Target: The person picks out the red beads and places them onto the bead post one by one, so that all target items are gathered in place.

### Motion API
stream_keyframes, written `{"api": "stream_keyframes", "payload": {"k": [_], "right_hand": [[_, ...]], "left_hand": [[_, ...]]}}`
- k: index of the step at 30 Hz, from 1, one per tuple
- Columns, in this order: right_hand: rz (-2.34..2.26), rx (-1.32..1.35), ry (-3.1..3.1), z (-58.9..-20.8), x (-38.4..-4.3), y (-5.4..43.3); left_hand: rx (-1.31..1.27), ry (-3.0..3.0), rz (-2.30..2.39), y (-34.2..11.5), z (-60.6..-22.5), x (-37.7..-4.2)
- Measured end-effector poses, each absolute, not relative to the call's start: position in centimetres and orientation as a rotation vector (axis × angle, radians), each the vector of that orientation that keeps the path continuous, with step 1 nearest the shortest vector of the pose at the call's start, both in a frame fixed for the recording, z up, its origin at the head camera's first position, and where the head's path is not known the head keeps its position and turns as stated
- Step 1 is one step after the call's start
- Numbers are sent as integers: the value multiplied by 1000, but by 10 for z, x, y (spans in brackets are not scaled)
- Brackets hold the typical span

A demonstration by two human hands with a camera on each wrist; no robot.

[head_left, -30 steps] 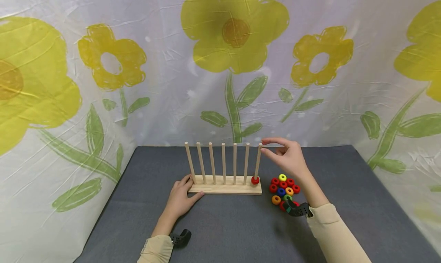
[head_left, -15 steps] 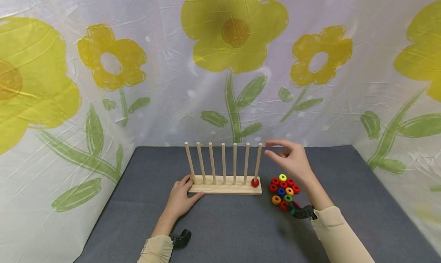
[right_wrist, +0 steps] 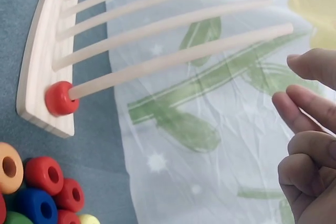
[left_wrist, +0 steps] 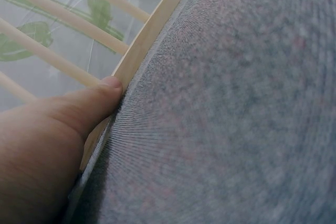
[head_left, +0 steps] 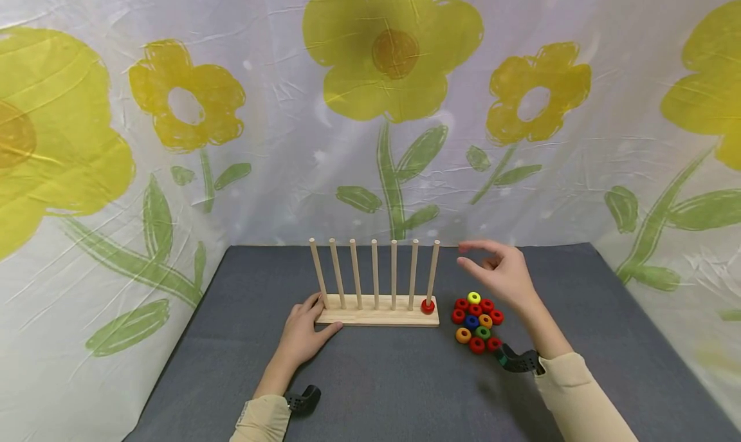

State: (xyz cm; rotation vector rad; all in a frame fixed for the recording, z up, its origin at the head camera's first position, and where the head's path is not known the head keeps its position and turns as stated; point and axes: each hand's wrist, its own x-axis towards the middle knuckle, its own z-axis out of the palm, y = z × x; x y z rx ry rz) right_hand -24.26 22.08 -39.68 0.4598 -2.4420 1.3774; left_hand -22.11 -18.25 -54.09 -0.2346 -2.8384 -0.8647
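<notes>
A wooden peg rack [head_left: 376, 317] has a row of upright pegs on a pale base. My left hand [head_left: 302, 331] holds the left end of that base, its thumb [left_wrist: 100, 95] along the front edge in the left wrist view. At the foot of the rightmost peg [head_left: 433, 271] sits a red bead [head_left: 428, 307]. My right hand [head_left: 502, 276] is in the air to the right of this peg's top, thumb and index finger apart with nothing between them. In the right wrist view its other fingers [right_wrist: 302, 169] are partly bent.
Right of the rack lies a cluster of loose beads: several red ones, a blue bead [head_left: 471, 322], a green bead [head_left: 482, 332], a yellow bead [head_left: 474, 297] and orange beads [head_left: 463, 335]. Dark grey cloth [head_left: 376, 384] covers the table. A flowered curtain [head_left: 278, 139] hangs behind.
The red bead has dropped slightly to the foot of the rightmost peg. My right hand has moved away from the peg's top to the right. The left hand stays put.
</notes>
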Motion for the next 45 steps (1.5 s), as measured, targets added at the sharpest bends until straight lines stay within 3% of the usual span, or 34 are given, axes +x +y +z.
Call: {"api": "stream_keyframes", "payload": {"k": [45], "right_hand": [[1348,347,-2472,-426,-227,266]], "left_hand": [[-245,-2815,-834,-182,-545,-223]]}}
